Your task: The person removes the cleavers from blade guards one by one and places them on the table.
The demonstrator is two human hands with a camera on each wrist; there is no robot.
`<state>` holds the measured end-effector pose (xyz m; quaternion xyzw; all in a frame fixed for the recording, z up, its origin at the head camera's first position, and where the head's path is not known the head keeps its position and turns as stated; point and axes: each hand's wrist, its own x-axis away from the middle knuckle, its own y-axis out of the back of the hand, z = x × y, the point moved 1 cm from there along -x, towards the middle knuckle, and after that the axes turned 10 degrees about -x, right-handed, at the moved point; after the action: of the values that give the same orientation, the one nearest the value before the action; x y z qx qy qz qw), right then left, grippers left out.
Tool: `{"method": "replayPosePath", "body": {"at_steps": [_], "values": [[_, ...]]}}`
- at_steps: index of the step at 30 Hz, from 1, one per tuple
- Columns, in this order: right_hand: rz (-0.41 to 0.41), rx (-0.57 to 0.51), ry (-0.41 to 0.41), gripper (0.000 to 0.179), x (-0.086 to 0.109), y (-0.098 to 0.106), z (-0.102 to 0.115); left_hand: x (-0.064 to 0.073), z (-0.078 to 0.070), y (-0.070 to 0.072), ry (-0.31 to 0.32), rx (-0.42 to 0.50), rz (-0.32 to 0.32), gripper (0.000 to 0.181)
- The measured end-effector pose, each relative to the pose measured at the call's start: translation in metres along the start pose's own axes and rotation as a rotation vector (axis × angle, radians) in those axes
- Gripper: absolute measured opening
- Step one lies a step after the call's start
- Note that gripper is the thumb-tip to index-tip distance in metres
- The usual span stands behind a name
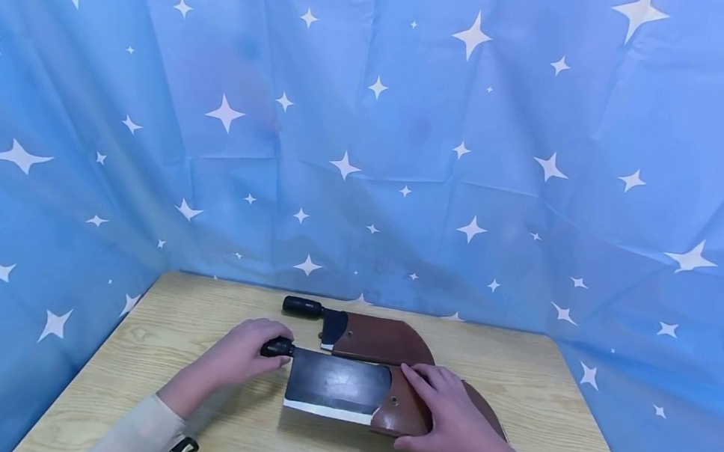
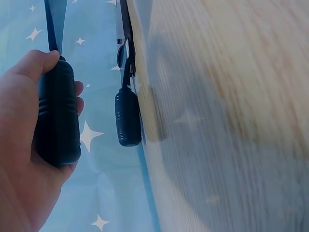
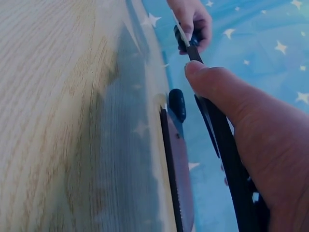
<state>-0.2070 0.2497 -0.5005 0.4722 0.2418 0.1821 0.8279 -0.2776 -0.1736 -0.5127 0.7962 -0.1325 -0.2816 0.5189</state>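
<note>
In the head view my left hand (image 1: 246, 353) grips the black handle of a cleaver (image 1: 337, 385), which is held above the table with its bright edge toward me. A brown sheath (image 1: 388, 415) covers the right part of the blade, while the part near the handle is bare. My right hand (image 1: 456, 422) holds that sheath, thumb on the near side and fingers over the far side. In the left wrist view, fingers and thumb wrap the ribbed handle (image 2: 59, 113). The right wrist view shows my right thumb (image 3: 212, 79) along the sheath's side.
Behind the held cleaver, a second cleaver (image 1: 333, 328) lies on the wood-grain table (image 1: 189, 310), its blade in another brown sheath (image 1: 382, 338) and its black handle pointing left. Blue cloth (image 1: 361, 120) with white stars hangs behind the table and at both sides.
</note>
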Motion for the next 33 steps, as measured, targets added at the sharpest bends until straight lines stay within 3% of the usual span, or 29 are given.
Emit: {"method": "replayPosePath", "body": {"at_steps": [15, 27, 33], "values": [[0.018, -0.012, -0.042, 0.107, 0.0, -0.001, -0.004, 0.003, 0.008, -0.002, 0.005, 0.004, -0.001, 0.032], [-0.01, 0.019, 0.015, 0.11, 0.005, 0.002, -0.012, 0.006, 0.012, 0.002, 0.014, 0.019, 0.006, 0.031], [0.001, 0.016, 0.0, 0.111, 0.005, 0.002, -0.013, 0.006, 0.013, 0.002, 0.028, 0.029, 0.015, 0.032]]}}
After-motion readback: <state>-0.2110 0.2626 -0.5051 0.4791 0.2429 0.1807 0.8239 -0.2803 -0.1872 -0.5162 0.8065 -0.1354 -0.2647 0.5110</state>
